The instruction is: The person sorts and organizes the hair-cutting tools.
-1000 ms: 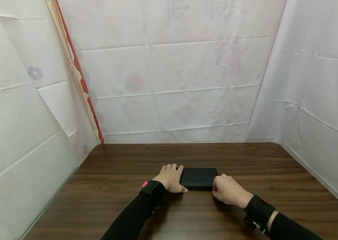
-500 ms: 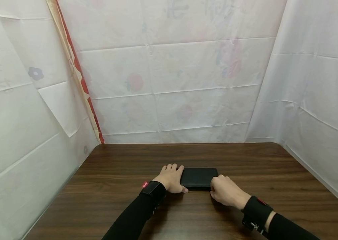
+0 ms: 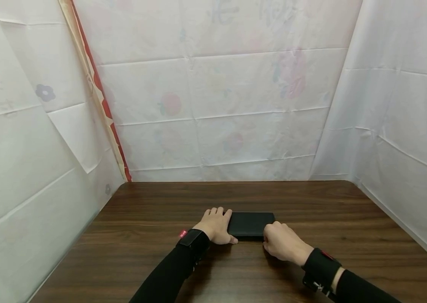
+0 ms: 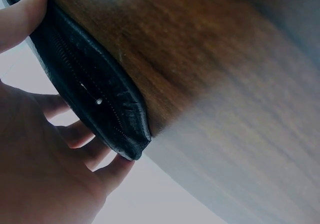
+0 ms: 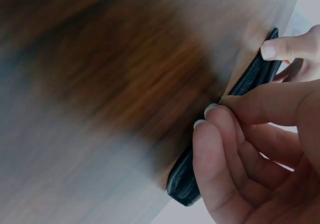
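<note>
A black zip wallet [image 3: 250, 224] lies flat on the wooden table. My left hand [image 3: 216, 226] holds its left end, thumb at the near corner and fingers along the far side. In the left wrist view that end of the wallet [image 4: 135, 111] shows zipper teeth and a small pale metal bit. My right hand [image 3: 284, 242] pinches the wallet's zipper along the near edge, right of its middle. In the right wrist view the thumb and finger [image 5: 220, 129] tips meet at the edge of the wallet [image 5: 184, 181], and they hide the pinched part.
The brown wooden table [image 3: 160, 202] reaches to white printed sheets [image 3: 213, 92] at the back and on both sides. A red and cream strip [image 3: 101, 97] runs down the back left corner. Black bands [image 3: 194, 240] circle both wrists.
My right hand has slid a little to the left along the wallet's near edge, still pinching. The left hand and the wallet have stayed almost in place.
</note>
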Demonstrator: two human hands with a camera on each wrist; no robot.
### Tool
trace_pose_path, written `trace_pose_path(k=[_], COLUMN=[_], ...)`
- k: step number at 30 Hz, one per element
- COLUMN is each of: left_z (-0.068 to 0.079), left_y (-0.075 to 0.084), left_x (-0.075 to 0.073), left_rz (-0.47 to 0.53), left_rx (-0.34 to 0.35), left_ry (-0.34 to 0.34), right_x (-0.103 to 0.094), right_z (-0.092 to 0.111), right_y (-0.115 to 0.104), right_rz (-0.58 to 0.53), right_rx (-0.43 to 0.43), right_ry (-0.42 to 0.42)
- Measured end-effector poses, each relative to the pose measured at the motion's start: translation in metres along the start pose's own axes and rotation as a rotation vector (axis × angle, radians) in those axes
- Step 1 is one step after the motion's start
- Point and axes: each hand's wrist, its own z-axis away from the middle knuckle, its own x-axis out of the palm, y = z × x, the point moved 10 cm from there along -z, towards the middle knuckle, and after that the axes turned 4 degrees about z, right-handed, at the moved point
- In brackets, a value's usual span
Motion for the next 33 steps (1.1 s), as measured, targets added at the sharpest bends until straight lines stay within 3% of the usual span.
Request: trace_pose_path(k=[13, 33], left_z=[-0.001, -0.001], left_y=[0.001, 0.000], left_x=[0.001, -0.001], left_rz=[-0.006, -0.013], left_rx=[-0.012, -0.012], left_ry=[0.011, 0.016], right_x=[0.002, 0.004], right_z=[-0.006, -0.012], right_y=[-0.011, -0.013], right_rz=[-0.011, 0.007], right_rx=[-0.029, -0.003], right_ry=[0.015, 0.006])
